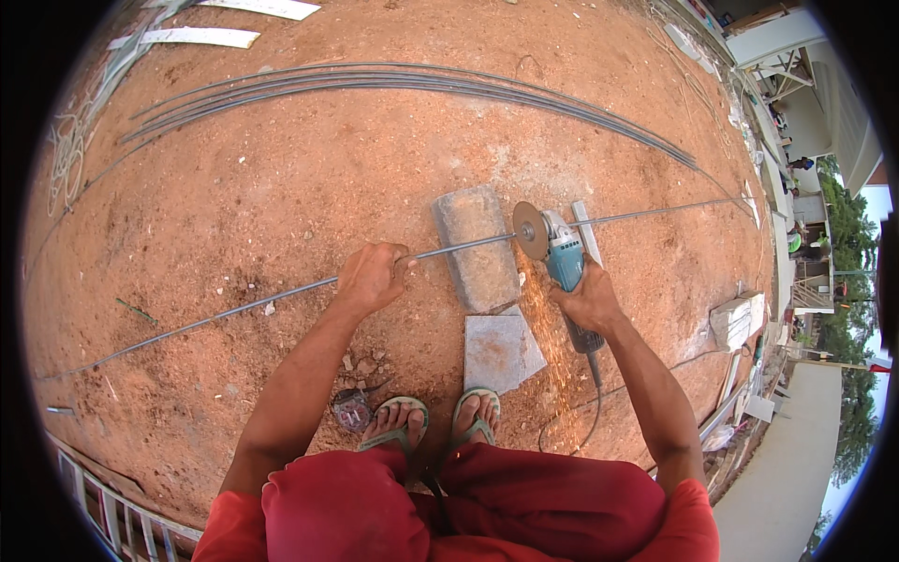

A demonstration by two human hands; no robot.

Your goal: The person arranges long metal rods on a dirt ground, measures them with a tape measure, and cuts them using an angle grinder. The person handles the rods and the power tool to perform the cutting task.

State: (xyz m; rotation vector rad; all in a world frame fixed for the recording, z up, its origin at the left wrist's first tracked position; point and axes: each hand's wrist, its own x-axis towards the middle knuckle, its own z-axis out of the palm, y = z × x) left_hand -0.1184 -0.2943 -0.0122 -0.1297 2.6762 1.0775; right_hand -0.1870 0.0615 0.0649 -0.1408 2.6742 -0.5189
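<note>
A long steel rod (281,295) lies across a grey-brown stone block (471,267), and my left hand (375,274) is closed around it left of the block. My right hand (590,298) grips the body of a teal and black angle grinder (566,264). Its brown cutting disc (531,230) meets the rod just past the block's right edge. Orange sparks (546,347) spray down from the disc toward the ground. Beyond the grinder, the rod runs on to the right. The exact cut point is hidden behind the disc.
Flat tile pieces (501,351) lie below the block, near my feet in green sandals (398,421). The grinder's cord (596,412) trails beside my right leg. A bundle of rods (412,80) lies farther off. White blocks (737,320) stand at the right, a ladder (117,515) at lower left.
</note>
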